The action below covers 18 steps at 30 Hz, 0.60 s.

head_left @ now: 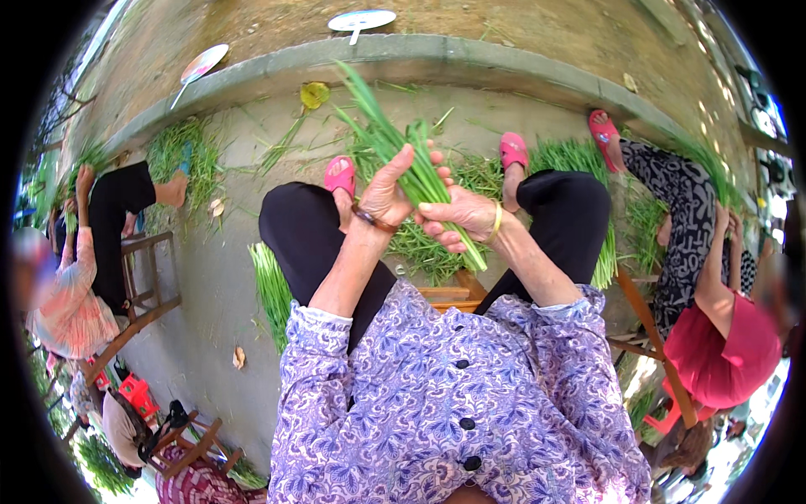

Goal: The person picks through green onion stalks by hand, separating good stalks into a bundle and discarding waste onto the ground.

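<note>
Grey concrete floor [214,311] fills most of the work area, with a low curb [470,63] curving across the far side. Person sits in a purple-patterned shirt [437,395] and black trousers [306,227], knees spread. Two co-workers sit nearby: one at left in a pale pink-orange top [80,298], one at right in a red top [729,357].

Loose greens [432,256] lie on the floor beneath the hands. A sheaf of long stalks [270,294] is beside the left knee; more greens [567,160] by the right foot.

Main item: bunch of green stalks [420,181], held above the floor between the knees, tilted, leafy tips up-left, pale ends down-right. Both hands clamped on it, close together. Left hand [386,195] wraps it mid-length, thumb up; right hand [466,212] grips nearer the pale ends, thumb across the stalks.

Smaller stuff: two hand fans [362,20] beyond the curb edge, pink sandals [340,176] on the feet, yellow leaf [314,95] near the curb, yellow bangle [497,220] on the right wrist.
</note>
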Available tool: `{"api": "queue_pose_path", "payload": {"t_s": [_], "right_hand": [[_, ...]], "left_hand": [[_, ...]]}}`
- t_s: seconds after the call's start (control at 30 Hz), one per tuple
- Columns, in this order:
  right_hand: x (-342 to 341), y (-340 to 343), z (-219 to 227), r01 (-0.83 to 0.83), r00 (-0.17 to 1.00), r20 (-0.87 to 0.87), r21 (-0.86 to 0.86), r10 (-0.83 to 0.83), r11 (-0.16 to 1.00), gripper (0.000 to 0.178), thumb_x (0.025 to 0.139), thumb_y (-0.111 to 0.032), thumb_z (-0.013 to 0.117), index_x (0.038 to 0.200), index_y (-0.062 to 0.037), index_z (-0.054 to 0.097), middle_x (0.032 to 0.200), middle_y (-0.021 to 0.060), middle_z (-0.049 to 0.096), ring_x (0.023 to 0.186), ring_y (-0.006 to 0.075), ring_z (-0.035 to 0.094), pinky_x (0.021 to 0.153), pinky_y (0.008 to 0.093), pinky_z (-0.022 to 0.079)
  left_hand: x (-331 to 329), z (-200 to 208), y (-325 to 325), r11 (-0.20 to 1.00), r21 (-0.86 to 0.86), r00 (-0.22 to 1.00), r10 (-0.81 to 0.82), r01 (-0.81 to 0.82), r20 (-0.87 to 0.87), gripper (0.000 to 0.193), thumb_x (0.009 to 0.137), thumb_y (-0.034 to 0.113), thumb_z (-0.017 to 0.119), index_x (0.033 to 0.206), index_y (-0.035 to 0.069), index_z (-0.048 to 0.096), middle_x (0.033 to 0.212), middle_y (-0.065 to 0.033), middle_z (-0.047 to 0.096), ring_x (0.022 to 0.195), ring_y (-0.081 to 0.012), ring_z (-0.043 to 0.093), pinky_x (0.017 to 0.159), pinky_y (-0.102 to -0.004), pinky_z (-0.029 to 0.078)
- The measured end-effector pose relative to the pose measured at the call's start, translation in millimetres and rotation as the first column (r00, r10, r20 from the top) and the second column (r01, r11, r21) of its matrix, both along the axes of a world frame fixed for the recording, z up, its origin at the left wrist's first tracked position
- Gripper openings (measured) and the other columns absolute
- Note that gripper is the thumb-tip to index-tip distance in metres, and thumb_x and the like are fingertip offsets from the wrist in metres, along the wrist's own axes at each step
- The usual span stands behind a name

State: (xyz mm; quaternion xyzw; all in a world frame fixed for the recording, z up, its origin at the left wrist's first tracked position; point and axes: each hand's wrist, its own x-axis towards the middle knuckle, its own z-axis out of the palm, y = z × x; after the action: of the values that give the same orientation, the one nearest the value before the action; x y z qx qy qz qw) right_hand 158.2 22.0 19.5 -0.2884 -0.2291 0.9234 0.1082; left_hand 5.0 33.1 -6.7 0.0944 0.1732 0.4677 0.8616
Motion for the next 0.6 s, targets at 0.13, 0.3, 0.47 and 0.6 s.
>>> {"api": "queue_pose_path", "payload": {"t_s": [0.13,0.3,0.47,0.6], "right_hand": [[-3,-2,-4,-0.025,1.000,0.005,-0.005,0.025,1.000,0.025,0.079,-0.024,0.055,0.082,-0.0003,0.047,0.059,0.0002,0.045,0.038,0.0041,0.040,0.030,0.0178,0.035],[-3,-1,-11,-0.008,1.000,0.002,0.146,0.008,0.989,0.029,0.080,-0.028,0.053,0.086,-0.0004,0.048,0.069,0.0054,0.053,0.048,0.0109,0.051,0.039,0.0230,0.044],[5,17,-18,0.278,0.953,0.116,0.046,-0.281,0.960,0.051,0.085,-0.046,0.031,0.095,0.0011,0.048,0.085,0.0132,0.057,0.074,0.0220,0.057,0.066,0.0338,0.048],[21,25,-47,0.641,0.753,0.224,-0.042,-0.618,0.766,0.056,0.084,-0.051,0.029,0.093,0.0003,0.049,0.099,0.0163,0.053,0.085,0.0271,0.053,0.073,0.0411,0.044]], "left_hand": [[2,8,3,0.989,-0.120,0.995,0.080,-0.085,-0.052,0.019,0.078,0.026,0.057,0.079,0.008,0.053,0.072,-0.0055,0.055,0.068,-0.0210,0.057,0.068,-0.0400,0.048],[1,5,8,0.979,-0.141,0.988,0.151,-0.150,-0.005,0.034,0.084,0.034,0.046,0.059,0.012,0.040,0.052,0.0015,0.039,0.047,-0.0112,0.041,0.051,-0.0314,0.040],[-13,15,21,0.920,-0.134,0.930,0.364,-0.368,-0.054,0.038,0.083,0.041,0.043,0.058,0.012,0.039,0.045,0.0030,0.032,0.040,-0.0104,0.033,0.046,-0.0275,0.033],[-29,20,25,0.828,-0.115,0.834,0.552,-0.548,0.002,0.038,0.080,0.041,0.048,0.058,0.011,0.039,0.047,0.0024,0.034,0.041,-0.0103,0.033,0.047,-0.0271,0.033]]}}
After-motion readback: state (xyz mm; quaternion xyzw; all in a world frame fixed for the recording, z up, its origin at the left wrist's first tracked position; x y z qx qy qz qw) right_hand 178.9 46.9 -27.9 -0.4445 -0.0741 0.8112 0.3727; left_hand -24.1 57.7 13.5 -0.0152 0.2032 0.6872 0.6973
